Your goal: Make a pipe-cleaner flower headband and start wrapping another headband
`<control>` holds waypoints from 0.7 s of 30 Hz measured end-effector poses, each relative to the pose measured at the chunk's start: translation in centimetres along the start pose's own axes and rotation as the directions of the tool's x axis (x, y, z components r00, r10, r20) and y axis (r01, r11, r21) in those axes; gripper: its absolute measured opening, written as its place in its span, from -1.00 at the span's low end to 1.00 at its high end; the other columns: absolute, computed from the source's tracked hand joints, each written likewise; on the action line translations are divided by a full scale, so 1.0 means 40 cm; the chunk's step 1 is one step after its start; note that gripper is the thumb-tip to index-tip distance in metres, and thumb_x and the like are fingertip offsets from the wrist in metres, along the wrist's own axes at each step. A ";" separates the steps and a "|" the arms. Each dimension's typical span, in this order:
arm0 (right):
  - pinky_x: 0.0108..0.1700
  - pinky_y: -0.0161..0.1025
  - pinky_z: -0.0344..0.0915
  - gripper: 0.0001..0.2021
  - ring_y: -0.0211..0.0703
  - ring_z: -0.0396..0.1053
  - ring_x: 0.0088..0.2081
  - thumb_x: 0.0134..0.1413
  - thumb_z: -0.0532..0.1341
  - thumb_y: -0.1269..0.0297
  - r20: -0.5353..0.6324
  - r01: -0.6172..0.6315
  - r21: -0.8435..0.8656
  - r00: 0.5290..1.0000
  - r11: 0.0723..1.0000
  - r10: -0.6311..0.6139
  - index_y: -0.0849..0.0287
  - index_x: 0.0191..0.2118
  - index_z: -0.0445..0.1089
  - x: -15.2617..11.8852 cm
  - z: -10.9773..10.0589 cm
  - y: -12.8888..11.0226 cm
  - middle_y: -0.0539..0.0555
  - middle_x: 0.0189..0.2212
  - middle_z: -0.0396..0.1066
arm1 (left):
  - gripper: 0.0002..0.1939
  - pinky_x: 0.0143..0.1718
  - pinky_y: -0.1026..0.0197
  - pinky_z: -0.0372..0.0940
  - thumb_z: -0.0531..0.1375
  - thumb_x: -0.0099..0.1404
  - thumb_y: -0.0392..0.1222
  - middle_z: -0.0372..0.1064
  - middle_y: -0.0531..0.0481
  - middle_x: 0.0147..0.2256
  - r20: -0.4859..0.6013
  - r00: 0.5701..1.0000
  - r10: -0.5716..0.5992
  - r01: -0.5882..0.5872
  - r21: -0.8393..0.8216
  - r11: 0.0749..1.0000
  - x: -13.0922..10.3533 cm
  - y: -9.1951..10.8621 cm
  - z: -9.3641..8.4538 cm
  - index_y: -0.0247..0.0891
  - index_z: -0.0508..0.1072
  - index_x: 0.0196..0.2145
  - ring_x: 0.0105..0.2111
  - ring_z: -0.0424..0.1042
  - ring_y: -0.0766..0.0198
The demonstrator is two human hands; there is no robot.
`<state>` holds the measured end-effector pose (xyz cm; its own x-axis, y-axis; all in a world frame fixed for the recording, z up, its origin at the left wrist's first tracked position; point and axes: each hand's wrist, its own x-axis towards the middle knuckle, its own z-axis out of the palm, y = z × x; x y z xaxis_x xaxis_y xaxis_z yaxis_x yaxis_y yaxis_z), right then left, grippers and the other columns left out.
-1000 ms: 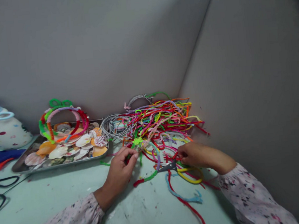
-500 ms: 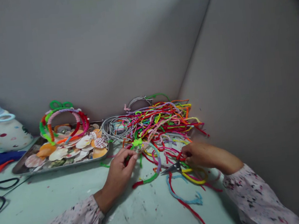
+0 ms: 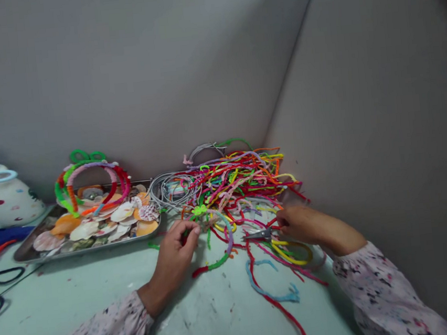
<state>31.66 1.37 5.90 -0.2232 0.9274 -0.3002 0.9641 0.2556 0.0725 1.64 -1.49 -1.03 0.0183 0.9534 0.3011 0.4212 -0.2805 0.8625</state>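
Observation:
My left hand (image 3: 179, 248) is pinched around the wrapped headband (image 3: 229, 240), a curved band in blue, purple, green and red with a lime-green flower (image 3: 199, 210) on it. To the right, my right hand (image 3: 298, 223) is closed by the handles of the scissors (image 3: 259, 234), whose blades point left toward the band. Its fingertips are partly hidden. A light blue fuzzy stem (image 3: 273, 295) and a long red stem (image 3: 289, 316) lie on the table in front of the scissors.
A metal tray (image 3: 97, 248) of seashells holds finished colourful hoops (image 3: 119, 177). Beside it are coiled grey wires (image 3: 170, 191) and a heap of fuzzy stems (image 3: 244, 178) against the wall. A spotted container (image 3: 7, 201), blue cloth (image 3: 1, 239) and black-handled scissors (image 3: 2, 275) stand or lie at left.
The scissors in my right hand have moved up, and their blades now look closer together. The whole view has shifted slightly, moving the scene left.

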 end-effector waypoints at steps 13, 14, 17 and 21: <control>-0.45 -0.33 0.05 -0.83 -0.19 0.36 -0.40 -0.08 0.21 0.32 0.079 0.025 0.159 0.996 0.987 -0.038 0.16 -0.31 0.49 -0.008 -0.002 -0.052 0.10 -0.38 0.50 | -0.81 -0.24 0.22 0.17 0.02 0.28 -0.27 0.34 0.06 -0.42 0.022 1.000 -0.017 0.018 -0.081 0.997 0.000 -0.006 0.001 -0.24 0.42 -0.25 -0.36 0.36 0.25; -0.46 -0.34 0.04 -0.84 -0.21 0.34 -0.42 -0.11 0.24 0.29 0.132 0.071 0.199 0.986 0.977 -0.099 0.14 -0.33 0.50 -0.015 -0.003 -0.064 0.07 -0.41 0.49 | -0.81 -0.25 0.22 0.17 0.02 0.28 -0.27 0.34 0.06 -0.43 0.020 1.000 -0.019 0.021 -0.079 0.997 0.000 -0.006 0.001 -0.24 0.42 -0.26 -0.36 0.35 0.25; -0.50 -0.33 0.01 -0.83 -0.22 0.29 -0.48 -0.22 0.32 0.23 0.202 0.138 0.215 0.962 0.967 -0.182 0.13 -0.41 0.50 -0.026 0.005 -0.101 0.03 -0.48 0.47 | -0.82 -0.25 0.22 0.16 0.03 0.27 -0.27 0.34 0.07 -0.45 0.015 1.000 -0.023 0.024 -0.069 0.997 0.000 -0.005 0.000 -0.24 0.42 -0.25 -0.36 0.34 0.25; -0.53 -0.31 -0.06 -0.88 -0.27 0.20 -0.57 -0.23 0.20 0.45 0.122 0.149 0.107 0.979 0.983 -0.161 0.17 -0.50 0.47 -0.019 0.026 -0.124 0.04 -0.56 0.43 | -0.82 -0.25 0.22 0.16 0.03 0.28 -0.28 0.34 0.07 -0.44 0.014 1.000 -0.009 0.010 -0.077 0.997 -0.002 -0.005 0.000 -0.23 0.42 -0.26 -0.36 0.35 0.25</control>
<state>27.20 -0.90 4.76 -0.3565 0.8337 -0.4217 0.9300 0.3599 -0.0748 1.56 -1.53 -1.23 0.0272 0.9573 0.2879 0.3499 -0.2789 0.8943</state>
